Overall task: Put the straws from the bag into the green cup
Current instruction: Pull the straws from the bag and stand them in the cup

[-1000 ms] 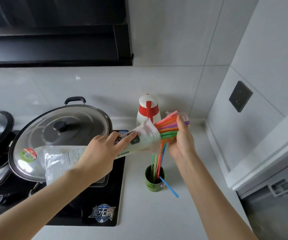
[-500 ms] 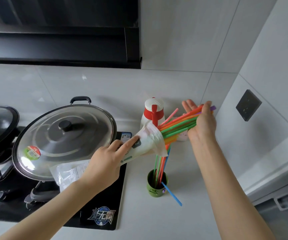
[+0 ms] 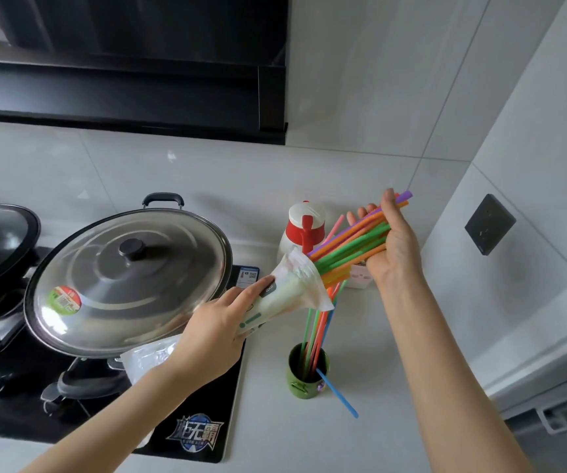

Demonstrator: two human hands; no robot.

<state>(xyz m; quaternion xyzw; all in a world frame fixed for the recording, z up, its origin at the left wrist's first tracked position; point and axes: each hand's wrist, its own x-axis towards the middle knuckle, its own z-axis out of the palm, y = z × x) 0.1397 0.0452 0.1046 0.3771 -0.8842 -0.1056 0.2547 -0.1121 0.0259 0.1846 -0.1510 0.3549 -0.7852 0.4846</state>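
My left hand [image 3: 215, 332] grips a white plastic bag [image 3: 292, 288] above the counter, its open mouth pointing up and right. A bundle of orange, green and purple straws [image 3: 353, 245] sticks out of that mouth, and my right hand [image 3: 393, 247] holds their far ends, thumb over them. Below the bag stands the green cup [image 3: 306, 375] with several straws upright in it. One blue straw [image 3: 338, 394] leans out over the cup's rim onto the counter.
A large wok with a steel lid [image 3: 128, 281] sits on the black stove [image 3: 190, 425] to the left. A white and red bottle [image 3: 304, 227] stands against the back wall behind the bag. A dark wall socket [image 3: 489, 224] is on the right wall.
My right hand has drawn the straw bundle up and to the right, further out of the bag. The left hand keeps hold of the bag in nearly the same place.
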